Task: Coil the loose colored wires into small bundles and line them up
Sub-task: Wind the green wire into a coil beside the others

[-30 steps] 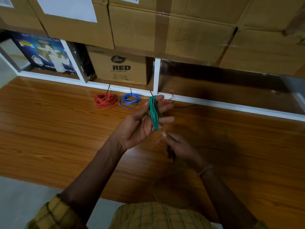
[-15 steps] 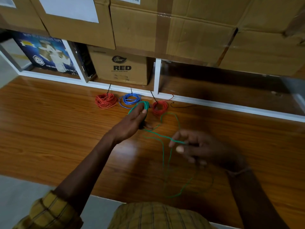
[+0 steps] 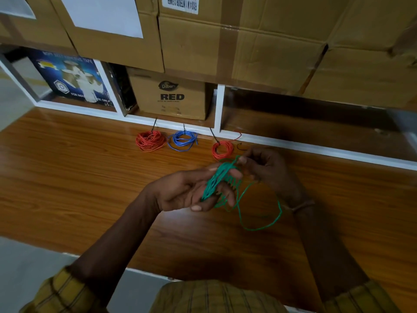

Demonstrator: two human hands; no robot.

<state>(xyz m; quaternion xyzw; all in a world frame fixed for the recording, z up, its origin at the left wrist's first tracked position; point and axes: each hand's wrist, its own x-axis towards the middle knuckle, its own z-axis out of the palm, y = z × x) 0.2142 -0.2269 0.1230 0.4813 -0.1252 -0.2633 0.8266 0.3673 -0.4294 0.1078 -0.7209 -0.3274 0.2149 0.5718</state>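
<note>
A green wire (image 3: 214,182) is wrapped in several turns around the fingers of my left hand (image 3: 187,193), held above the wooden table (image 3: 67,177). My right hand (image 3: 264,166) pinches the same wire at the top of the coil, just right of my left fingertips. A loose green loop hangs down to the right of both hands and trails onto the table. Three coiled bundles lie in a row by the shelf edge: an orange-red one (image 3: 150,141), a blue one (image 3: 182,140) and a smaller red one (image 3: 222,150).
A white shelf frame (image 3: 216,109) runs along the back of the table, holding a "RED" cardboard box (image 3: 171,98) and a blue printed box (image 3: 70,80). Large cardboard cartons (image 3: 248,41) are stacked on top. A short dark wire end (image 3: 241,146) lies beside the small red bundle.
My right hand has swung up from the lower right to the top of the coil, drawing the loose green wire in. My left hand has pulled back toward me from the bundle row.
</note>
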